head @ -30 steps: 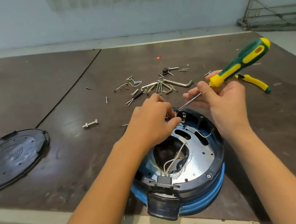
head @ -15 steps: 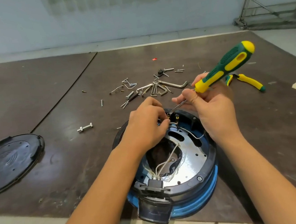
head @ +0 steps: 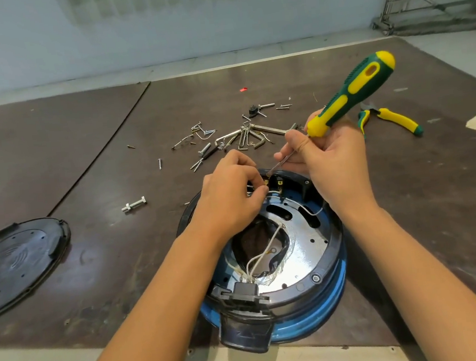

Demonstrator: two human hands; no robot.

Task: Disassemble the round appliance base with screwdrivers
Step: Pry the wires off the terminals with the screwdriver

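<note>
- The dark brown tabletop (head: 83,154) ends in a pale strip along its near edge. A seam between two panels runs diagonally at the left.
- The round blue-and-black appliance base with a shiny metal plate (head: 308,284) sits at that near edge, opened side up. Its black tab reaches over the pale strip.
- Bare tabletop lies to the right of the base, and also between the base and the black round plastic cover (head: 14,260) lying flat at far left.
- A silver bolt with a nut (head: 134,204) lies alone to the left of the base.
- Beyond the base, a scatter of loose screws and bent steel hex keys (head: 244,139) crowds the middle of the tabletop. The yellow-and-green-handled pliers (head: 393,120) lie to the right of them.
- The left hand (head: 230,198) is over the far side of the base, its fingers curled. Thumb and forefinger pinch a thin white wire (head: 272,191) at the terminals.
- The right hand (head: 337,165) grips the green-and-yellow-handled screwdriver (head: 359,90) low down, with thumb and fingers pinched round the metal shaft. The handle tilts up and to the right, and the tip rests at the far rim of the base, just beside the left fingertips.
</note>
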